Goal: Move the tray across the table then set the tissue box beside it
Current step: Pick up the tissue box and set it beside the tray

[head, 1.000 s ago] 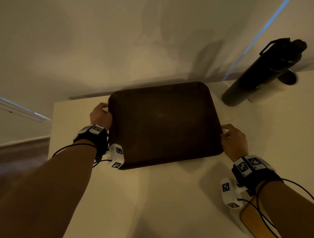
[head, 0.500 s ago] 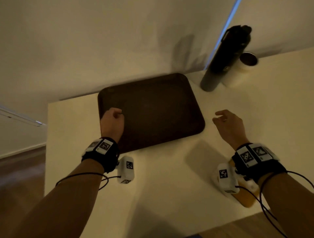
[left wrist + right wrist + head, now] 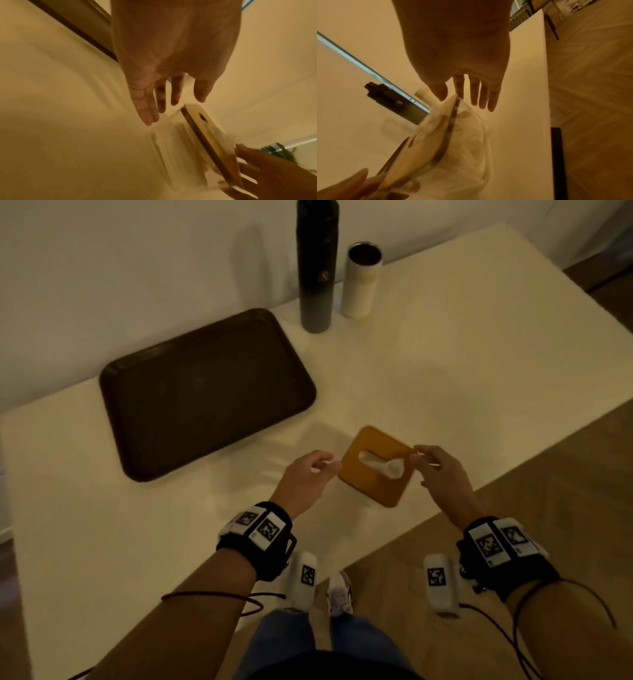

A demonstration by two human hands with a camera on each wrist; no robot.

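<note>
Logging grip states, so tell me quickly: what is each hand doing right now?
Left hand: open, fingers straight, beside the white tissue box with the tan wooden lid, holding nothing.
Right hand: open, fingers extended at the box's other side.

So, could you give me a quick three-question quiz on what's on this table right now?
1. True or false: the tissue box stands off the tray, on the table.
2. What stands just right of the black bottle? A. a white cup B. a bowl C. a lamp
3. Fill in: the left hand and right hand flank the ____.

Key: 1 true; 2 A; 3 tissue box.
</note>
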